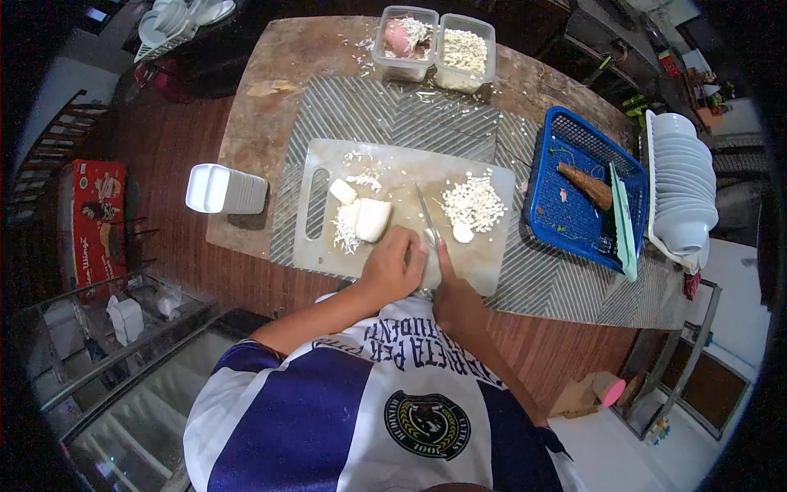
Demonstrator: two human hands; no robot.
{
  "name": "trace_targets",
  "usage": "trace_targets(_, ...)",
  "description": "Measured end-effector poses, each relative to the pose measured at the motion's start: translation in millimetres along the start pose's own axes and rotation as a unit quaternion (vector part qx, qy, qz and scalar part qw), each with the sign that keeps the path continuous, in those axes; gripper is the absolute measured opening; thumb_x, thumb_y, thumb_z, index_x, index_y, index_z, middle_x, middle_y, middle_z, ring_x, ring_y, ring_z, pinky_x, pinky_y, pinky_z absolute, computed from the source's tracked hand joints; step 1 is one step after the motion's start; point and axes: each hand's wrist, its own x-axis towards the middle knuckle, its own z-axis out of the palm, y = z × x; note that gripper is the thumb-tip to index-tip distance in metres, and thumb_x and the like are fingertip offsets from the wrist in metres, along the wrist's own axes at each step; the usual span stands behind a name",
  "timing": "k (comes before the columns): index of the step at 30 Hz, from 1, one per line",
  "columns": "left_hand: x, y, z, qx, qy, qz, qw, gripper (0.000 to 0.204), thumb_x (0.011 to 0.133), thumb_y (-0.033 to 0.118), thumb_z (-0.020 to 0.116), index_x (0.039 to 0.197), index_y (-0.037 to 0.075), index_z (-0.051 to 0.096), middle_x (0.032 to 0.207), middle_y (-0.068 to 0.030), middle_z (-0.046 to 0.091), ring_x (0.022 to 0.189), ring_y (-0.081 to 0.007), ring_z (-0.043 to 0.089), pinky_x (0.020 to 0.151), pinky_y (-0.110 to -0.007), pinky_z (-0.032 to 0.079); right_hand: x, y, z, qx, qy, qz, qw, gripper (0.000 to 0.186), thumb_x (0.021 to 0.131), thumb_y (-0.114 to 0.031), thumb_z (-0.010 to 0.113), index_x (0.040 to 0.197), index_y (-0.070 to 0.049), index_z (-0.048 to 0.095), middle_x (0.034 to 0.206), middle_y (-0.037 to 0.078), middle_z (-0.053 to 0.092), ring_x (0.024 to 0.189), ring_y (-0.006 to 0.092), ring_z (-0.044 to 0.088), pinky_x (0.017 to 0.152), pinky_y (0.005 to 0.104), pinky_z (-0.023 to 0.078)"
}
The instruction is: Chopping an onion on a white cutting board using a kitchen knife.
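Note:
My right hand [455, 297] grips a knife [426, 211], its blade pointing away from me over a pale cutting board [402, 168]. Beside it, the curled fingers of my left hand [397, 264] close on a small piece of white root vegetable [429, 235] against the blade; the fingers partly hide it. Left of the knife lie a thick peeled chunk [374, 220], a smaller chunk [343, 192] and thin white shreds [348, 234]. On the right of the board is a heap of small white dice [473, 205], with a round white slice [462, 233] at its near side.
Two clear tubs stand at the far edge: one with dice [465, 51], one with shreds and something pink [402, 37]. A blue basket [537, 184] at right holds a brown root [584, 184] and a green flat item [623, 221]. Beyond are stacked white bowls [680, 180]; white containers [238, 191] stand left.

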Motion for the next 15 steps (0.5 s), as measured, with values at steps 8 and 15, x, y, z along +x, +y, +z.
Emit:
trace_targets(8,-5.2,-13.9,3.7,-0.003,-0.070,-0.015,0.997,0.033,0.098,0.013,0.060,0.071,-0.003,0.051,0.066,-0.0231,0.052,0.059,-0.0418,0.054,0.055,-0.049,0.041,5.4,6.0,17.6,-0.022,0.061,-0.006,0.998,0.104,0.085,0.004,0.058,0.167,-0.021,0.000,0.070,0.030,0.064,0.071,0.0505,0.065,0.068,0.0604,0.050)
trace_targets(15,-3.1,-20.8,4.1,-0.008,-0.105,-0.011,0.994,0.027,0.094,0.011,0.061,0.071,-0.001,0.054,0.068,-0.0232,0.055,0.064,-0.0452,0.057,0.059,-0.053,0.043,8.3,11.9,24.9,-0.018,0.096,-0.031,0.995,0.106,0.082,0.006,0.058,0.167,-0.025,0.003,0.079,0.031,0.065,0.074,0.0501,0.066,0.068,0.0597,0.051)
